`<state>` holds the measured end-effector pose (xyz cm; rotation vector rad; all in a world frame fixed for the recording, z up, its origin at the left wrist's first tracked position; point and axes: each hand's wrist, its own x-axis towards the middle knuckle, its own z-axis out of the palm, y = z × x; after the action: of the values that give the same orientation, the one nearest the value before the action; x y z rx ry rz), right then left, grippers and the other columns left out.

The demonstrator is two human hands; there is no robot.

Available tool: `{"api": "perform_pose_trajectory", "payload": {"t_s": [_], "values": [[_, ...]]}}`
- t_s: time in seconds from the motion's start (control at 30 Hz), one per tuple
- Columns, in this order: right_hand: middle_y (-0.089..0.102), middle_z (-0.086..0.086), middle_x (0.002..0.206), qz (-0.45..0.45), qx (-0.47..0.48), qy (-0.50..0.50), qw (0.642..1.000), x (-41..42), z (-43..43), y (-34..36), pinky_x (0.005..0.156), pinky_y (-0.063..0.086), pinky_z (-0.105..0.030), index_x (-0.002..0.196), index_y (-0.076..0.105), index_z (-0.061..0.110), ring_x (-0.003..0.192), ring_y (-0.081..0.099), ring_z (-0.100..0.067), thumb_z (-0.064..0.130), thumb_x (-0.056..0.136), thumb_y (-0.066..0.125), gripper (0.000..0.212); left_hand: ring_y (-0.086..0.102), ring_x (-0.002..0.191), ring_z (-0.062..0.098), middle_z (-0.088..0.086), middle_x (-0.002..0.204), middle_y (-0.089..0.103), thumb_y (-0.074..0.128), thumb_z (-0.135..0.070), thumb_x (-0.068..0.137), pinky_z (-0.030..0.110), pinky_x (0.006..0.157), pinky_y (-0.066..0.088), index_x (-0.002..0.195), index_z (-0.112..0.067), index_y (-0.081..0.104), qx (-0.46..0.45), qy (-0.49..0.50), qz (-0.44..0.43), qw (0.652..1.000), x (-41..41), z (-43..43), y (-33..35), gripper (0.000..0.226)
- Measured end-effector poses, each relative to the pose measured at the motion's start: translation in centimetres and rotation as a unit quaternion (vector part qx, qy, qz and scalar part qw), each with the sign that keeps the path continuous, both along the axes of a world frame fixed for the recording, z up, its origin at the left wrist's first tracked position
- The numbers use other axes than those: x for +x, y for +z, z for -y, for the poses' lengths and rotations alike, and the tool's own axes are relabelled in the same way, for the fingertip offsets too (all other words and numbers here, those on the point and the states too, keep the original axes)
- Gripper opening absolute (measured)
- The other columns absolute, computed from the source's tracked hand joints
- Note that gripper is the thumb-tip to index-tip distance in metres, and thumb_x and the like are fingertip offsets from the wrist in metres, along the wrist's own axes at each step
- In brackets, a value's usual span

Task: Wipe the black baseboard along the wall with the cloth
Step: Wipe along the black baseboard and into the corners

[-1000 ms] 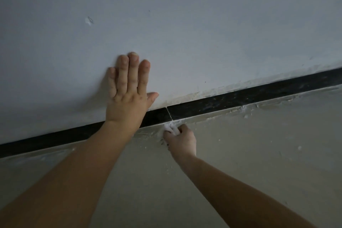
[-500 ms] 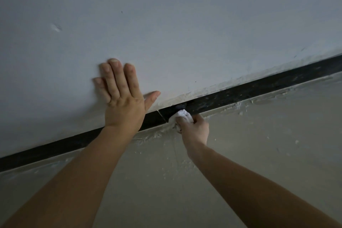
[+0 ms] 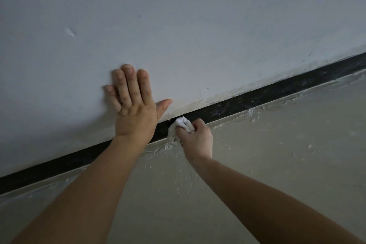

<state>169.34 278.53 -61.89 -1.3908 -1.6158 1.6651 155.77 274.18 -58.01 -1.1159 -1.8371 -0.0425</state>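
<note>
Cloth, a small bunched white rag, sits mid-frame on the long black baseboard strip, pinched in the right hand, nudged upward from the floor edge, so wiping's underway, while the open left hand braces flat on the pale wall.
</note>
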Motion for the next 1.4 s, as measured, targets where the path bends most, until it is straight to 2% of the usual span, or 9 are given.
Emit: {"api": "perform_pose_trajectory", "payload": {"t_s": [0.17, 0.33, 0.43, 0.5, 0.6, 0.87, 1.07, 1.23, 1.4], "values": [[0.05, 0.005, 0.059, 0.022, 0.025, -0.049, 0.998, 0.9, -2.0, 0.0, 0.04, 0.031, -0.01, 0.07, 0.051, 0.014, 0.05, 0.041, -0.006, 0.015, 0.083, 0.066, 0.02, -0.028, 0.14, 0.036, 0.023, 0.149, -0.034, 0.033, -0.069, 0.093, 0.049, 0.114, -0.018, 0.146, 0.002, -0.021, 0.006, -0.007, -0.004, 1.0, -0.1, -0.1, -0.1, 0.104], [0.062, -0.004, 0.07, 0.042, 0.004, -0.146, 0.988, 2.7, -4.9, -0.6, 0.065, 0.059, -0.044, 0.073, 0.055, 0.013, 0.064, 0.06, -0.02, 0.016, 0.079, 0.067, 0.013, -0.029, 0.139, 0.036, 0.023, 0.148, -0.034, 0.033, -0.069, 0.093, 0.049, 0.114, -0.018, 0.146, 0.003, -0.021, 0.008, -0.01, -0.01, 1.0, -0.3, 0.0, -0.1, 0.105], [0.059, -0.004, 0.067, 0.049, 0.011, -0.184, 0.982, 3.7, -5.8, -0.3, 0.058, 0.053, -0.037, 0.082, 0.057, 0.003, 0.059, 0.054, -0.017, 0.018, 0.079, 0.064, 0.016, -0.028, 0.14, 0.036, 0.024, 0.149, -0.034, 0.034, -0.069, 0.093, 0.05, 0.114, -0.018, 0.146, 0.003, -0.021, 0.009, -0.012, -0.009, 1.0, -0.3, 0.0, -0.1, 0.105], [0.055, 0.0, 0.065, 0.051, 0.023, -0.126, 0.99, 3.9, -4.9, 0.2, 0.049, 0.04, -0.024, 0.082, 0.057, 0.006, 0.055, 0.046, -0.011, 0.015, 0.081, 0.064, 0.012, -0.028, 0.14, 0.037, 0.024, 0.149, -0.033, 0.034, -0.07, 0.093, 0.05, 0.114, -0.017, 0.146, 0.003, -0.02, 0.01, -0.013, -0.012, 1.0, -0.3, -0.1, -0.1, 0.106], [0.058, 0.0, 0.069, 0.041, 0.033, 0.001, 0.999, 3.0, -1.9, 0.1, 0.046, 0.038, -0.019, 0.081, 0.056, 0.013, 0.055, 0.046, -0.009, 0.018, 0.084, 0.066, 0.011, -0.027, 0.14, 0.037, 0.024, 0.149, -0.032, 0.035, -0.069, 0.092, 0.05, 0.114, -0.017, 0.147, 0.003, -0.019, 0.015, -0.014, -0.014, 1.0, -0.4, -0.1, -0.2, 0.106], [0.052, 0.006, 0.065, 0.097, 0.061, 0.143, 0.983, -0.6, 2.4, -1.5, 0.049, 0.035, -0.024, 0.074, 0.047, 0.02, 0.059, 0.048, -0.01, 0.027, 0.085, 0.061, 0.019, -0.027, 0.14, 0.036, 0.024, 0.15, -0.031, 0.035, -0.067, 0.094, 0.05, 0.115, -0.016, 0.147, 0.004, -0.018, 0.013, -0.015, -0.007, 1.0, 0.0, -0.1, -0.1, 0.103], [0.056, 0.005, 0.068, 0.091, 0.001, 0.007, 0.996, -0.5, -0.1, -1.8, 0.052, 0.039, -0.024, 0.081, 0.056, 0.013, 0.063, 0.054, -0.012, 0.018, 0.085, 0.061, 0.008, -0.027, 0.14, 0.037, 0.025, 0.15, -0.031, 0.035, -0.067, 0.094, 0.051, 0.115, -0.016, 0.147, 0.004, -0.017, 0.011, -0.012, -0.007, 1.0, 0.0, -0.1, -0.1, 0.103], [0.068, -0.012, 0.078, 0.05, -0.061, -0.187, 0.979, 1.6, -3.6, -2.0, 0.073, 0.058, -0.047, 0.081, 0.06, 0.008, 0.076, 0.068, -0.031, 0.019, 0.081, 0.061, 0.011, -0.027, 0.14, 0.038, 0.025, 0.149, -0.031, 0.035, -0.067, 0.094, 0.051, 0.115, -0.016, 0.147, 0.004, -0.018, 0.01, -0.01, -0.008, 1.0, 0.0, -0.1, -0.1, 0.103], [0.062, -0.006, 0.069, 0.037, -0.039, -0.12, 0.991, 3.2, -3.0, -0.8, 0.059, 0.054, -0.039, 0.075, 0.055, 0.011, 0.06, 0.057, -0.021, 0.019, 0.079, 0.062, 0.011, -0.028, 0.14, 0.038, 0.025, 0.149, -0.032, 0.036, -0.067, 0.094, 0.051, 0.114, -0.017, 0.147, 0.004, -0.018, 0.006, -0.01, -0.006, 1.0, -0.1, -0.1, -0.1, 0.104]]}}
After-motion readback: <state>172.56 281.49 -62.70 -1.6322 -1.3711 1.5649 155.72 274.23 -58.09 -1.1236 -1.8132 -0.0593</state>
